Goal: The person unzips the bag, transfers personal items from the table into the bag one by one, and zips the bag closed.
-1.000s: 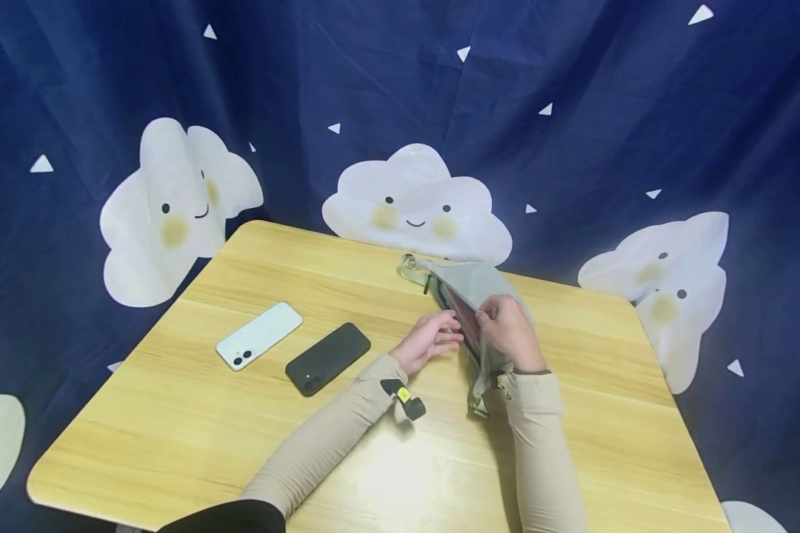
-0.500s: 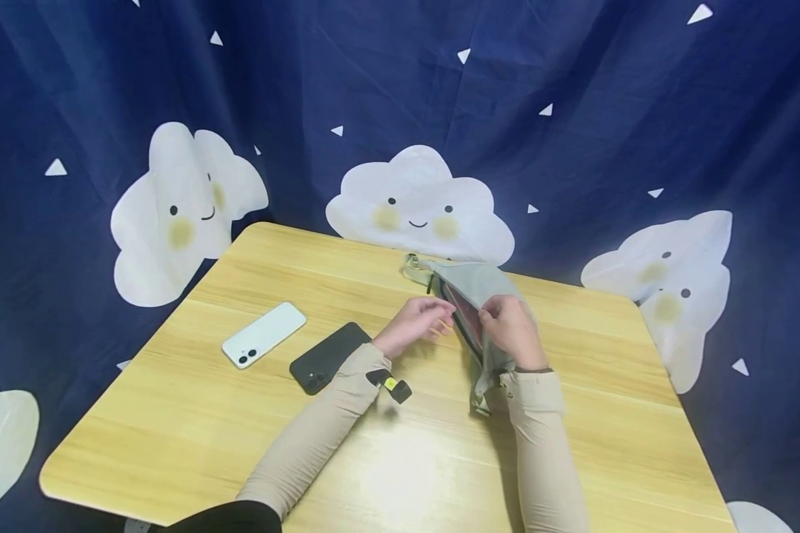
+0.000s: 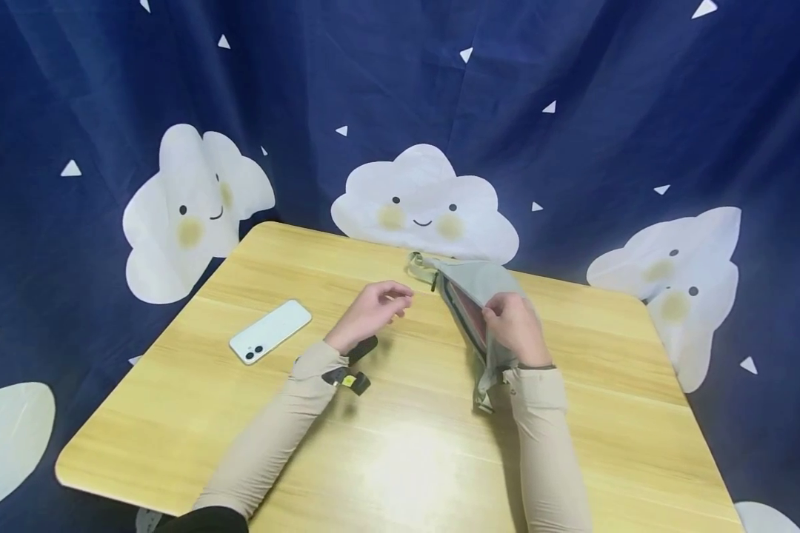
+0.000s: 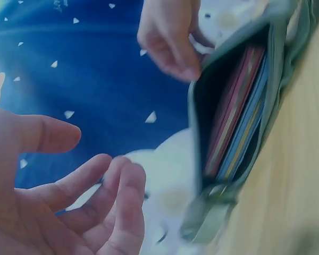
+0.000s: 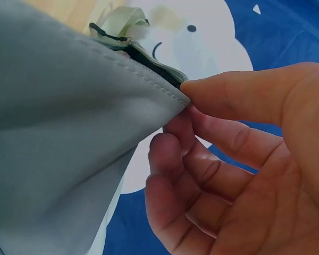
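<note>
A grey-green zip bag [image 3: 483, 275] with a strap lies on the table, its zipped mouth gaping. My right hand [image 3: 516, 329] pinches the edge of that mouth between thumb and fingers, as the right wrist view also shows. Inside, the left wrist view shows reddish [image 4: 231, 114] and blue [image 4: 248, 127] thin, flat, booklet-like things standing side by side. My left hand [image 3: 371, 312] hovers left of the bag, fingers loosely bent and holding nothing. Beneath it lies a black phone [image 3: 365, 348], mostly hidden by the wrist and sleeve.
A white phone [image 3: 270, 332] lies on the wooden table [image 3: 413, 429], left of the left hand. Behind the table hangs a dark blue curtain [image 3: 400, 74] printed with clouds and triangles.
My left hand has drawn away from the bag's mouth to the left and now covers most of the black phone. My right hand keeps its pinch on the bag's edge.
</note>
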### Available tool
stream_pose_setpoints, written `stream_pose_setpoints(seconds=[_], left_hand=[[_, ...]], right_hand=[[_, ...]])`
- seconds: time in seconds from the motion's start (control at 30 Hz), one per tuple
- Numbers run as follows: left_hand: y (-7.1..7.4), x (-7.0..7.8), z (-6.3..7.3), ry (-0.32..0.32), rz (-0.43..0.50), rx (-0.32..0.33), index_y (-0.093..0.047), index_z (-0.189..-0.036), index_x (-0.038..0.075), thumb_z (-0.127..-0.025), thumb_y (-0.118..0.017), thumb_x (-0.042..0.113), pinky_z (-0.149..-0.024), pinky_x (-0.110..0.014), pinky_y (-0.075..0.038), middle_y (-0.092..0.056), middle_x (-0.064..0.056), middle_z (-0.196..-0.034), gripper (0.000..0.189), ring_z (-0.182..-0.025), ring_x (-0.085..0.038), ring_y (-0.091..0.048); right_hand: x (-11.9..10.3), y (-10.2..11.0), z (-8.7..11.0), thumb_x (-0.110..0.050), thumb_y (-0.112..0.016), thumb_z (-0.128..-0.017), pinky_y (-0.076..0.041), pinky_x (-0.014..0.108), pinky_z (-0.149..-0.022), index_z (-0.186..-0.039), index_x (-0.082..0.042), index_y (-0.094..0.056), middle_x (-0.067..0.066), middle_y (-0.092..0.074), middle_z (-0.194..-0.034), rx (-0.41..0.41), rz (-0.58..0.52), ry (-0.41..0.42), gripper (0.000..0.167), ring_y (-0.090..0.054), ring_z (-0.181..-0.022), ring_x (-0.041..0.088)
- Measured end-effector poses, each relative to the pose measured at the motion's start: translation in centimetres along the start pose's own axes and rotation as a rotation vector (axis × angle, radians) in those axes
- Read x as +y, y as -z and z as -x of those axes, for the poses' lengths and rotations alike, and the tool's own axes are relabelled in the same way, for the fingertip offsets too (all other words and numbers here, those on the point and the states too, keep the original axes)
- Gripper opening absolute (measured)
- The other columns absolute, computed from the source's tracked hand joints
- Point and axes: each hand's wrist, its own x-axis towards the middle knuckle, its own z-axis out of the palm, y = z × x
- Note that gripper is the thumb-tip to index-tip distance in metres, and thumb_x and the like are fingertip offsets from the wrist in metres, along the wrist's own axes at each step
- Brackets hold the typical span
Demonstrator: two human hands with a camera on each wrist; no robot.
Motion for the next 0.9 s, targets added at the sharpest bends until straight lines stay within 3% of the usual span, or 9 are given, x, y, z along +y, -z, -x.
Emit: stream_pose_setpoints(seconds=[0.1,0.23,0.43,0.67,0.9], left_hand=[[2.3,-0.1,0.8,-0.025,-0.086,0.070,-0.069,-0.128,0.009,-0.103,-0.062,0.026,-0.082,-0.032,-0.058,-0.072,-0.015,-0.124,0.031,-0.107,-0.031,-0.069],[5.5,-0.6,1.9,-0.039,-0.196,0.164,-0.068,-0.129,0.009,-0.102,-0.062,0.027,-0.089,-0.039,-0.058,-0.070,-0.013,-0.127,0.033,-0.114,-0.032,-0.067],[9.1,-2.2,3.7,0.012,-0.285,0.263,-0.058,-0.141,0.008,-0.103,-0.061,0.029,-0.099,-0.050,-0.054,-0.062,-0.017,-0.135,0.043,-0.122,-0.035,-0.061],[10.8,-4.4,5.4,0.127,-0.450,0.219,-0.041,-0.154,0.000,-0.103,-0.058,0.037,-0.110,-0.057,-0.047,-0.049,-0.026,-0.147,0.064,-0.132,-0.042,-0.051],[13.3,-7.1,6.9,0.269,-0.608,0.182,-0.028,-0.156,-0.012,-0.104,-0.053,0.040,-0.121,-0.066,-0.033,-0.033,-0.038,-0.157,0.077,-0.146,-0.055,-0.031]], right_hand=[[0.0,0.1,0.0,-0.012,-0.063,-0.096,-0.059,0.051,-0.075,-0.095,-0.002,-0.077,0.017,-0.078,-0.095,0.000,0.003,-0.010,0.017,-0.071,-0.086,0.035],[0.0,0.2,0.0,-0.012,-0.063,-0.095,-0.059,0.053,-0.076,-0.095,-0.002,-0.077,0.018,-0.078,-0.096,0.010,0.006,-0.008,0.017,-0.072,-0.089,0.037],[0.0,0.2,0.0,-0.012,-0.063,-0.095,-0.059,0.053,-0.077,-0.096,-0.002,-0.077,0.019,-0.078,-0.098,0.004,0.000,-0.012,0.017,-0.072,-0.090,0.038],[0.1,0.2,0.0,-0.011,-0.062,-0.096,-0.059,0.051,-0.075,-0.097,-0.002,-0.076,0.018,-0.078,-0.097,-0.007,0.004,-0.006,0.017,-0.071,-0.088,0.037],[0.0,0.2,0.0,-0.012,-0.062,-0.097,-0.059,0.046,-0.069,-0.099,-0.002,-0.077,0.019,-0.078,-0.099,-0.025,-0.015,-0.012,0.018,-0.072,-0.084,0.034]])
